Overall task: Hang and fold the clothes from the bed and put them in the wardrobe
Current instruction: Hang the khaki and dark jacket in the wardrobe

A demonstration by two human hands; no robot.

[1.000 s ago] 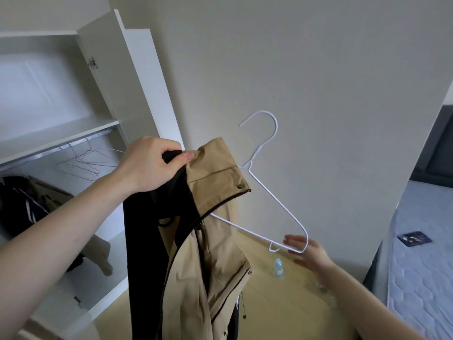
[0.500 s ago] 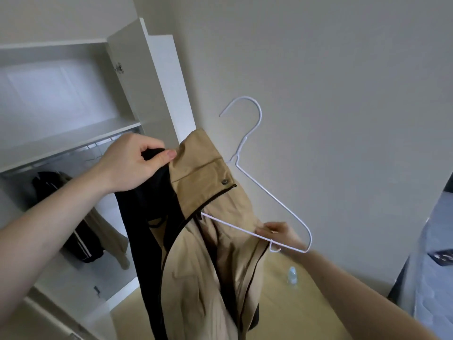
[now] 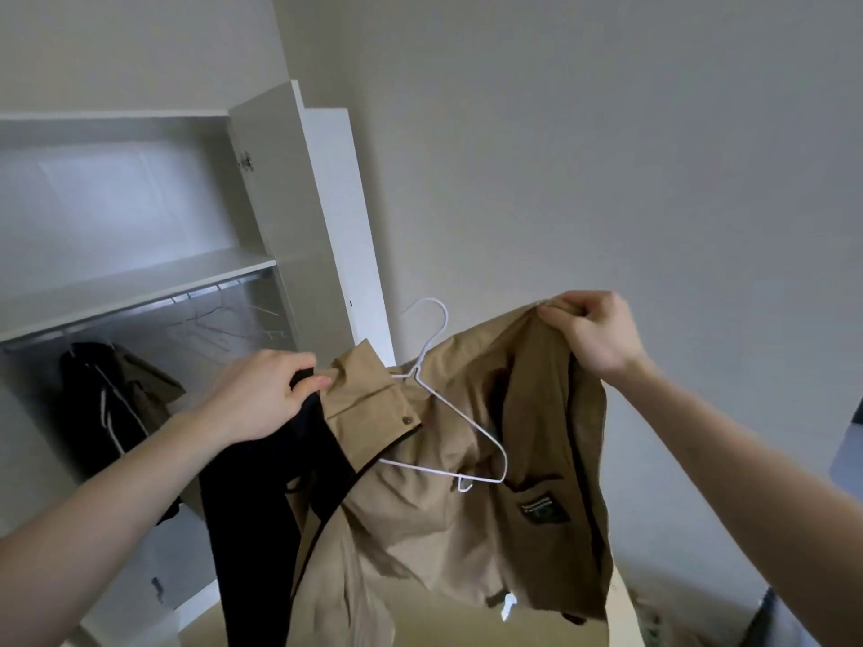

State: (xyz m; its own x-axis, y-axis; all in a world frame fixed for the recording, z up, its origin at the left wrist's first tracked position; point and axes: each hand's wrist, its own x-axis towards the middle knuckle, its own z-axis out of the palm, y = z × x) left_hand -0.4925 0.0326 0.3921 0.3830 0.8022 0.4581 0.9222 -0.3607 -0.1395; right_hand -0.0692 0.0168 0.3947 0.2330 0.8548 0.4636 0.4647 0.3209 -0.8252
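The jacket (image 3: pixel 448 483) hides the hanger's (image 3: pixel 460 431) left shoulder.

1. The left hand (image 3: pixel 261 394) grips the tan-and-black jacket (image 3: pixel 420 506) at its collar.
2. The right hand (image 3: pixel 593 331) pinches the jacket's other shoulder, holding it spread.
3. A white wire hanger (image 3: pixel 467 422) sits inside the jacket, hook up.
4. To the left, the open wardrobe (image 3: pixel 140 273) holds a dark garment (image 3: pixel 112 413) on its rail.

Home bedroom, open white wardrobe (image 3: pixel 261 217), hanging clothes (image 3: pixel 116 403)
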